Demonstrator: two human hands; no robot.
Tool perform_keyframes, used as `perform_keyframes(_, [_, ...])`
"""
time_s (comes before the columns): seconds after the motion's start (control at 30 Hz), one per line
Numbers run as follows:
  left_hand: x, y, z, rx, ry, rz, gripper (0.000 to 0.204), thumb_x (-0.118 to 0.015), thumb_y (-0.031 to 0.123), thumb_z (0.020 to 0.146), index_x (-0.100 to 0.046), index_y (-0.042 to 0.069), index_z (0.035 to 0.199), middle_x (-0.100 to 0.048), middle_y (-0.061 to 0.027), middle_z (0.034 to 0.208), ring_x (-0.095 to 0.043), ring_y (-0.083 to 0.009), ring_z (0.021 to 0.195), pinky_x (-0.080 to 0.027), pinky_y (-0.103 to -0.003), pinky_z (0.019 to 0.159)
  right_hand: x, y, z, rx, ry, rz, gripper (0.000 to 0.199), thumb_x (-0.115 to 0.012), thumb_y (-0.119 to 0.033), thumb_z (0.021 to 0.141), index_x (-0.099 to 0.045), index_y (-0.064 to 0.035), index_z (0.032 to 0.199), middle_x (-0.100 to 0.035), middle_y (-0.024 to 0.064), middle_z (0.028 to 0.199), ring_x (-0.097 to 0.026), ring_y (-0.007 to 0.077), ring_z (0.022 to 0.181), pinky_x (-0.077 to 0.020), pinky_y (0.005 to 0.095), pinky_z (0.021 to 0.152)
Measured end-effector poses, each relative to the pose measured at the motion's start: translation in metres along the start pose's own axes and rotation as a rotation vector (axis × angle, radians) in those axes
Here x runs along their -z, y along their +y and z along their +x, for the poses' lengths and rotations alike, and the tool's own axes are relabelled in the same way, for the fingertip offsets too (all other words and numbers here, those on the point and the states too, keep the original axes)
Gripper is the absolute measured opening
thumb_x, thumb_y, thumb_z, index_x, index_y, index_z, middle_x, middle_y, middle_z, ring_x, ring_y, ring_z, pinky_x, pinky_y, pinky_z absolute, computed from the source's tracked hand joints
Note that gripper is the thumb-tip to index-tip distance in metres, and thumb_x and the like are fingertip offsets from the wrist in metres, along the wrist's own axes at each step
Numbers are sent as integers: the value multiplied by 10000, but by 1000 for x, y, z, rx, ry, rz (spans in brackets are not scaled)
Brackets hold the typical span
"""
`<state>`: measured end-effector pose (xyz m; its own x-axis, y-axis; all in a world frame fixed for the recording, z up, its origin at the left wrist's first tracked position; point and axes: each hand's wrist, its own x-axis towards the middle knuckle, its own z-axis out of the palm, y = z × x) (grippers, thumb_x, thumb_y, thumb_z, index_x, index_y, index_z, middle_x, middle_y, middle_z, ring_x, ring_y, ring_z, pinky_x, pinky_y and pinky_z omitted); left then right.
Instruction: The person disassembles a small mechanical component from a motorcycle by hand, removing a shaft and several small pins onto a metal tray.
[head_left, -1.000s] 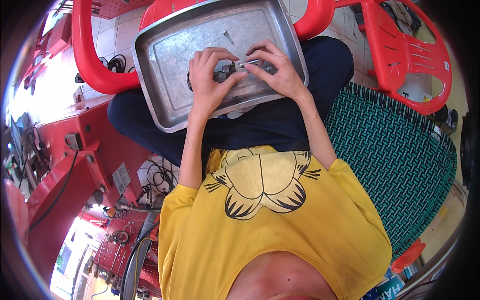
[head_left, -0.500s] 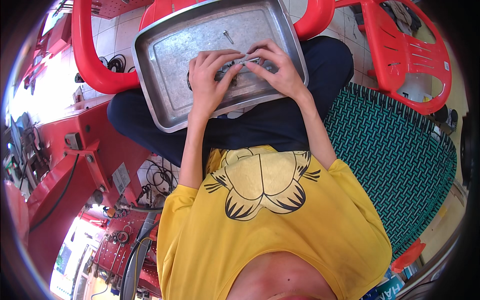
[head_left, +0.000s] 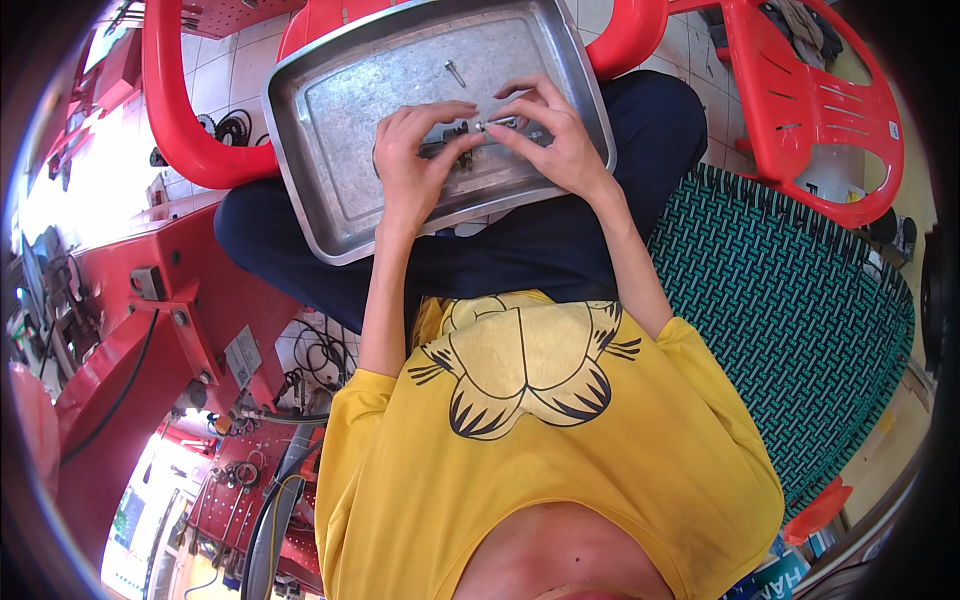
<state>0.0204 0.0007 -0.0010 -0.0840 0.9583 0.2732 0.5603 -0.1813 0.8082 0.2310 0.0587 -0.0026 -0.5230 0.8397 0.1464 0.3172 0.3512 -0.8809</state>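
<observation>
My left hand is curled around a dark metal part above the tray, its thumb and fingers on either side. Between the thumb and fingers of my right hand is a small silver bolt-like part. Its end points toward the dark part; whether the two touch is too small to tell. Under both hands lies a shallow rectangular metal tray. A loose bolt rests in it beyond my fingers. More small metal pieces lie below my hands, partly hidden.
The tray sits over my crossed legs, against a red plastic chair. Another red chair stands at far right. A green woven seat is at my right. Red machinery and black cables crowd the left.
My left fingers have lifted and drawn slightly away from the right hand's, showing more of the silver part's end. The bolt in the tray has not moved.
</observation>
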Motion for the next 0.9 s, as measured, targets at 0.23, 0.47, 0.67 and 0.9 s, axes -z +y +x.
perform_keyframes(0.23, [-2, -6, 0, -128, -24, 135, 219, -857, 182, 824, -821, 154, 1038, -796, 24, 1095, -672, -194, 1012, -447, -358, 967, -1, 1, 0, 2, 16, 13, 191, -823, -210, 925, -803, -89, 1072, -622, 84, 1247, -667, 201, 978, -545, 339, 892])
perform_keyframes(0.47, [-1, -5, 1, -119, 39, 65, 213, -856, 188, 823, -816, 143, 1027, -777, 21, 1108, -635, -216, 1050, -441, -367, 957, -2, 2, 0, 3, 23, 7, 185, -825, -209, 922, -805, -87, 1061, -620, 80, 1254, -664, 196, 962, -544, 335, 884])
perform_keyframes(0.67, [-2, -6, -1, -160, 5, 153, 236, -856, 180, 816, -815, 148, 1047, -762, 17, 1124, -609, -223, 1058, -442, -384, 963, -1, 2, 1, 16, 28, 26, 190, -828, -211, 920, -803, -83, 1059, -621, 77, 1252, -667, 190, 955, -544, 337, 880])
perform_keyframes(0.9, [-2, -3, 1, -149, 53, 72, 234, -846, 173, 825, -824, 163, 1058, -753, 17, 1112, -598, -237, 1045, -447, -378, 955, -2, 1, 0, 14, 32, 10, 190, -827, -217, 922, -803, -83, 1055, -626, 74, 1240, -674, 189, 957, -546, 334, 871])
